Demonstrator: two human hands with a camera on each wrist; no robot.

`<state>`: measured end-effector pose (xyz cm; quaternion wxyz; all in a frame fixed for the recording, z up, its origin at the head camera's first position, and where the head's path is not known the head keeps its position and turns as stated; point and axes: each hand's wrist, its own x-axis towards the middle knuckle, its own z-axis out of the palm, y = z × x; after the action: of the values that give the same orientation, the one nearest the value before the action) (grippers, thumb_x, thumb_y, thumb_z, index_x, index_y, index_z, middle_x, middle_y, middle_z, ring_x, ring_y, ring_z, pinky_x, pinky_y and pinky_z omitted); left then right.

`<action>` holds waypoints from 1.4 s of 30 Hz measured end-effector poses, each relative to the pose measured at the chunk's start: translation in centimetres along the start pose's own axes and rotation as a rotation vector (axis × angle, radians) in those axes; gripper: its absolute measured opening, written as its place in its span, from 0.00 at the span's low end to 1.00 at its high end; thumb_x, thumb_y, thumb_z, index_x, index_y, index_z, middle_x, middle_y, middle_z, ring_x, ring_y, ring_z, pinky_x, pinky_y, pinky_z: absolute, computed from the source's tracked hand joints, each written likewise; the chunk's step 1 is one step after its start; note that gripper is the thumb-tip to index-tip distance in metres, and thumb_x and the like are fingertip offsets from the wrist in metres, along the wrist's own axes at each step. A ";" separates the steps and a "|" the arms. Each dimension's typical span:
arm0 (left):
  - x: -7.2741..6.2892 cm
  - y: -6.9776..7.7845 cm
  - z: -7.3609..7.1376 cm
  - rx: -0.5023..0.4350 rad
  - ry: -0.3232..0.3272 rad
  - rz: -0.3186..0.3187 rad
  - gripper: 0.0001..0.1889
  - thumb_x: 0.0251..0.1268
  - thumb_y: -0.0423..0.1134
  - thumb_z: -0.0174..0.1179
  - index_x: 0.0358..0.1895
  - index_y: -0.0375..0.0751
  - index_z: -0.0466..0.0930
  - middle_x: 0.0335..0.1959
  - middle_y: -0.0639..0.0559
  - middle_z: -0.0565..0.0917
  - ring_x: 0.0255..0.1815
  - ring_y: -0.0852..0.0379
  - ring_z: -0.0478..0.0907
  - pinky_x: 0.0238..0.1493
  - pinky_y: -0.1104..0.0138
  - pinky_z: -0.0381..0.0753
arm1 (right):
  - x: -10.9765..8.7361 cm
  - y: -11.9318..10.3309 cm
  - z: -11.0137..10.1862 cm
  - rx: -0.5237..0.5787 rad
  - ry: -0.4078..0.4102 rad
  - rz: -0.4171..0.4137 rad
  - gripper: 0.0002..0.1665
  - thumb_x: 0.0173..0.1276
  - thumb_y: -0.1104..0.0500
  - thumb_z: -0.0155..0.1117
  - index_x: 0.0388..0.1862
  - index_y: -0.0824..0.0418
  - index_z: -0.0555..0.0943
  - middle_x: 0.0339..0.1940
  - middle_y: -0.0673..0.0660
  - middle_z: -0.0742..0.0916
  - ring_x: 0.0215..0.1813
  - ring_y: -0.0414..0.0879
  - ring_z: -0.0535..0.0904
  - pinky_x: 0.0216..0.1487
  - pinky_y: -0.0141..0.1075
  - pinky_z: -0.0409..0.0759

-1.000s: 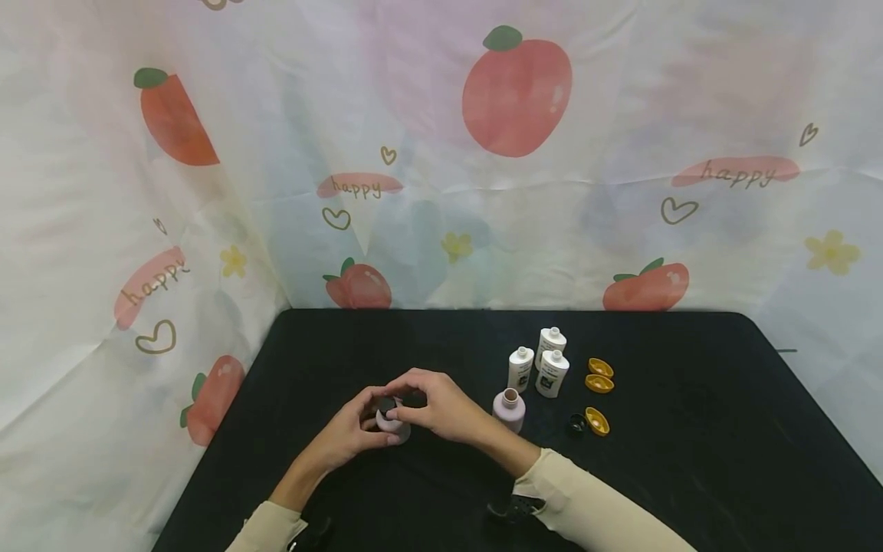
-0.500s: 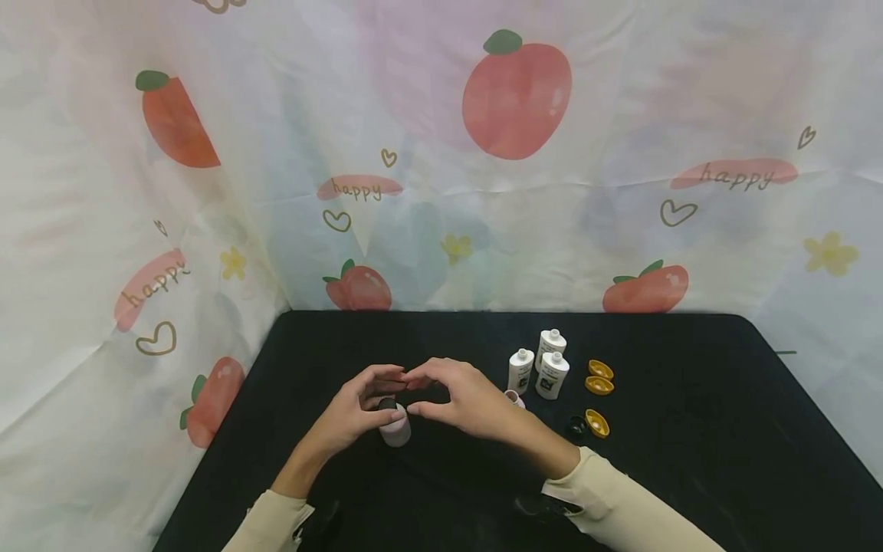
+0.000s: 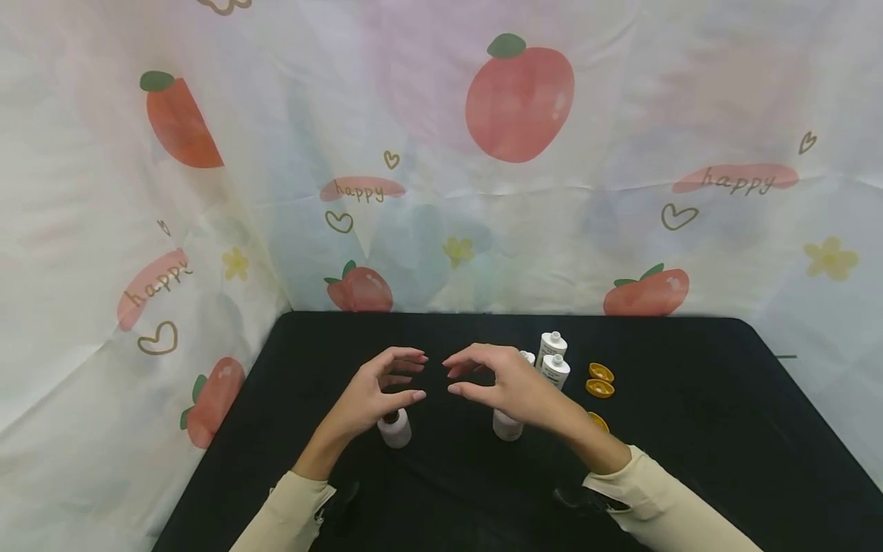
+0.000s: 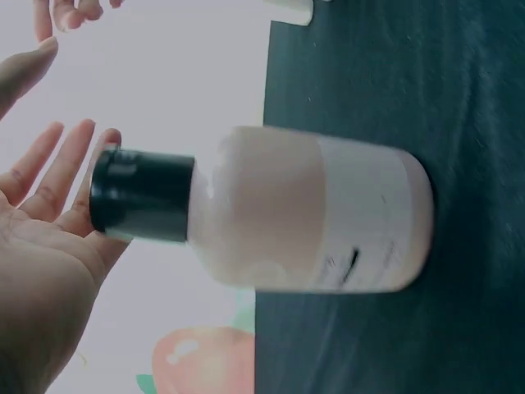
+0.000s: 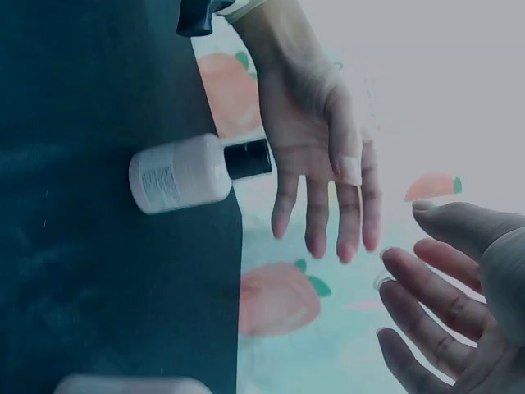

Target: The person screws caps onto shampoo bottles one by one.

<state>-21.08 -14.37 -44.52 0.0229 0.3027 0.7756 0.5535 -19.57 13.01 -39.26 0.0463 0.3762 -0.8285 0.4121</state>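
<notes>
Beneath the left hand [image 3: 371,389] stands a pale, black-capped bottle [image 3: 395,432].

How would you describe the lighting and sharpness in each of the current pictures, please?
Head: soft, even light, with the black table showing little detail; left wrist: the capped bottle looks soft, its label print illegible, and the backdrop washes out nearly white; right wrist: a cool blue-green cast, the backdrop palest at upper right.
</notes>
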 end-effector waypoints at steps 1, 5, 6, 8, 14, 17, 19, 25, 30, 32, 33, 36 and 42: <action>0.2 0.1 0.2 0.006 0.000 0.007 0.28 0.65 0.38 0.71 0.67 0.52 0.73 0.64 0.47 0.79 0.63 0.47 0.78 0.62 0.49 0.78 | -0.2 0.1 -0.3 0.006 0.004 0.011 0.19 0.67 0.56 0.74 0.56 0.51 0.84 0.45 0.48 0.89 0.49 0.42 0.86 0.50 0.39 0.84; 0.8 0.4 0.8 0.006 0.002 0.025 0.29 0.63 0.36 0.72 0.67 0.49 0.73 0.64 0.47 0.79 0.63 0.47 0.79 0.63 0.48 0.77 | -1.0 0.4 -1.6 0.011 0.023 0.037 0.19 0.67 0.56 0.73 0.56 0.50 0.84 0.45 0.48 0.89 0.49 0.43 0.86 0.51 0.39 0.83; 1.0 0.4 1.0 0.007 0.000 0.028 0.29 0.63 0.36 0.72 0.67 0.48 0.73 0.64 0.47 0.79 0.63 0.47 0.79 0.63 0.47 0.77 | -1.2 0.5 -2.0 0.011 0.030 0.043 0.19 0.67 0.56 0.73 0.56 0.50 0.84 0.44 0.47 0.89 0.49 0.43 0.86 0.50 0.40 0.84; 1.4 0.6 1.3 -0.002 -0.005 0.029 0.29 0.63 0.34 0.72 0.67 0.45 0.73 0.64 0.45 0.79 0.64 0.47 0.78 0.64 0.46 0.77 | -1.7 0.8 -2.5 0.002 0.038 0.060 0.18 0.68 0.56 0.73 0.56 0.50 0.84 0.44 0.43 0.88 0.48 0.42 0.85 0.50 0.43 0.84; 2.1 0.9 2.4 -0.029 -0.031 0.021 0.31 0.60 0.30 0.72 0.67 0.40 0.72 0.65 0.43 0.78 0.65 0.43 0.77 0.64 0.44 0.75 | -3.1 2.0 -3.6 -0.040 0.033 0.130 0.16 0.70 0.57 0.71 0.56 0.50 0.84 0.43 0.40 0.88 0.47 0.37 0.84 0.50 0.48 0.84; 2.3 1.1 2.9 -0.013 -0.043 0.033 0.31 0.61 0.32 0.72 0.67 0.41 0.72 0.65 0.45 0.78 0.64 0.44 0.77 0.64 0.44 0.75 | -3.7 2.6 -3.9 -0.061 0.037 0.139 0.17 0.69 0.60 0.71 0.55 0.51 0.84 0.42 0.41 0.88 0.45 0.37 0.85 0.49 0.47 0.85; 2.5 1.2 3.2 -0.001 -0.048 0.045 0.30 0.62 0.34 0.72 0.67 0.43 0.72 0.65 0.47 0.78 0.64 0.47 0.77 0.64 0.46 0.76 | -4.1 3.0 -4.1 -0.072 0.047 0.140 0.17 0.68 0.62 0.72 0.54 0.52 0.84 0.42 0.42 0.88 0.44 0.37 0.85 0.48 0.46 0.85; 3.0 1.4 4.3 -0.008 -0.062 0.072 0.30 0.62 0.37 0.73 0.67 0.45 0.73 0.64 0.48 0.79 0.65 0.50 0.77 0.65 0.48 0.76 | -5.0 3.6 -4.7 -0.111 0.077 0.171 0.16 0.67 0.62 0.73 0.53 0.52 0.85 0.41 0.40 0.88 0.44 0.36 0.84 0.47 0.44 0.85; 3.1 2.4 5.4 -0.040 -0.073 0.060 0.31 0.60 0.29 0.72 0.66 0.35 0.72 0.65 0.39 0.77 0.66 0.42 0.76 0.64 0.44 0.75 | -5.9 4.3 -5.2 -0.107 0.074 0.216 0.16 0.67 0.63 0.72 0.53 0.58 0.86 0.44 0.46 0.89 0.45 0.39 0.86 0.45 0.41 0.86; 3.1 2.3 5.9 -0.053 -0.072 0.057 0.31 0.59 0.27 0.72 0.66 0.34 0.71 0.65 0.37 0.77 0.66 0.40 0.75 0.64 0.44 0.75 | -6.4 4.8 -5.3 -0.107 0.075 0.224 0.16 0.67 0.62 0.73 0.53 0.57 0.86 0.45 0.48 0.89 0.44 0.40 0.86 0.43 0.38 0.86; 3.2 1.8 6.2 -0.057 -0.071 0.061 0.31 0.58 0.27 0.72 0.66 0.34 0.72 0.65 0.38 0.77 0.66 0.41 0.75 0.64 0.44 0.75 | -6.6 5.0 -5.3 -0.108 0.074 0.229 0.16 0.66 0.61 0.73 0.53 0.57 0.86 0.45 0.48 0.90 0.44 0.39 0.86 0.42 0.37 0.86; 3.2 0.8 6.9 -0.069 -0.072 0.069 0.32 0.59 0.29 0.73 0.67 0.39 0.72 0.65 0.42 0.77 0.67 0.44 0.75 0.64 0.48 0.76 | -7.3 5.8 -5.4 -0.128 0.073 0.224 0.15 0.66 0.60 0.73 0.51 0.55 0.86 0.43 0.46 0.90 0.43 0.37 0.85 0.42 0.36 0.85; 3.0 0.0 8.1 -0.068 -0.085 0.029 0.31 0.59 0.35 0.74 0.66 0.43 0.73 0.64 0.52 0.76 0.67 0.53 0.75 0.65 0.58 0.77 | -8.6 6.8 -5.8 -0.155 0.064 0.178 0.13 0.65 0.61 0.74 0.48 0.54 0.87 0.41 0.45 0.90 0.41 0.35 0.84 0.41 0.39 0.86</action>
<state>-20.55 -6.06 -46.76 0.0583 0.3362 0.7501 0.5665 -19.32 24.77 -43.19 0.0650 0.2831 -0.8862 0.3610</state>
